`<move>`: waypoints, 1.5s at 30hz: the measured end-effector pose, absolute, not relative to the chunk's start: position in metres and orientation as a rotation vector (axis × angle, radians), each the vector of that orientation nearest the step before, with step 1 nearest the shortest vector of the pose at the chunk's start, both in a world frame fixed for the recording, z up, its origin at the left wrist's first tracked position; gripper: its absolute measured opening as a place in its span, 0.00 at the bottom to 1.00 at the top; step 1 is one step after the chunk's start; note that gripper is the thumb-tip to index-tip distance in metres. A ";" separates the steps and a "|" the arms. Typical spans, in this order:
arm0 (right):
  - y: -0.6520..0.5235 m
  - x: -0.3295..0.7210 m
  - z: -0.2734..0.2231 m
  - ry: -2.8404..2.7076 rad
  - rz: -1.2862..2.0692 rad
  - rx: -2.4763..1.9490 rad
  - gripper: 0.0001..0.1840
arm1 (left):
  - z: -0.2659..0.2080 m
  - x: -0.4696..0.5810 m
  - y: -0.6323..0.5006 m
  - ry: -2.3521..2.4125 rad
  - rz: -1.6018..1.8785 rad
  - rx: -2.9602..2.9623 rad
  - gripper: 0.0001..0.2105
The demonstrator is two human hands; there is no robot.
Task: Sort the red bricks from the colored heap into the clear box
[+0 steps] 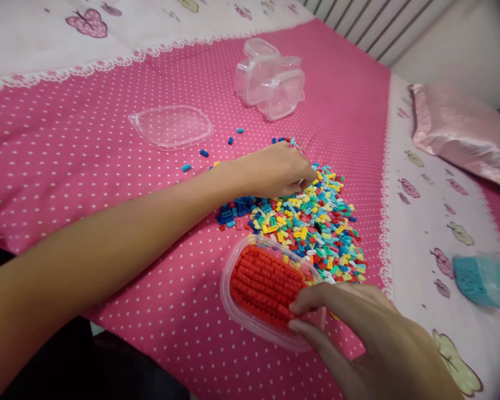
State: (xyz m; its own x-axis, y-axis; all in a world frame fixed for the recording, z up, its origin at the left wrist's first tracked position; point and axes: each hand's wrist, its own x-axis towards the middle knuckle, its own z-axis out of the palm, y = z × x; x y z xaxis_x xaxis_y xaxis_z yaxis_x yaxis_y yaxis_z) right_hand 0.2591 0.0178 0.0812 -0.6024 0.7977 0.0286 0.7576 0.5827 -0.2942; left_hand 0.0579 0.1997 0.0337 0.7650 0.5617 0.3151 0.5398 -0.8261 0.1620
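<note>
My left hand (281, 169) reaches across a pile of small multicoloured toy building bricks (312, 222). Its fingers are bent together at the pile, and what they pinch is too small to make out. In front of the pile stands a clear plastic container (229, 300) with rows of red bricks (266, 283) packed inside. At the container's right end, my right hand (358, 328) pinches a red brick between thumb and index fingertip, right against the rows. The other right fingers are partly hidden behind the index finger.
A clear lid (173, 128) lies flat beyond my left forearm. Several clear containers (269, 80) are heaped at the back. Some loose blue bricks (204, 153) lie between. To the right are a pink pillow (462, 133) and a bag of turquoise pieces (483, 280) on the bedspread (345, 89).
</note>
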 end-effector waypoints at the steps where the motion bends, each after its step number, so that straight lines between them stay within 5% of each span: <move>1: 0.019 0.259 0.080 -2.655 0.384 -1.302 0.08 | 0.033 0.058 0.200 0.902 0.551 2.897 0.08; 21: 0.034 0.246 0.083 -2.685 0.440 -1.152 0.13 | 0.038 0.054 0.198 0.923 0.567 2.895 0.09; 40: 0.033 0.258 0.086 -2.709 0.536 -1.202 0.09 | 0.040 0.053 0.197 0.942 0.561 2.917 0.10; 45: 0.038 0.288 0.097 -2.479 0.428 -1.306 0.02 | 0.041 0.052 0.199 0.940 0.576 2.925 0.10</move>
State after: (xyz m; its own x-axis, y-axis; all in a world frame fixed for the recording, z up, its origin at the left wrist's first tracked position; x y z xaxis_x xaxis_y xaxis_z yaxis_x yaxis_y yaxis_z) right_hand 0.2876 0.0380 0.0968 -0.5386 0.8327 0.1287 0.7414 0.5409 -0.3971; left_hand 0.0516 0.1985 0.0408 0.7512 0.5658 0.3400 0.5600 -0.8190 0.1255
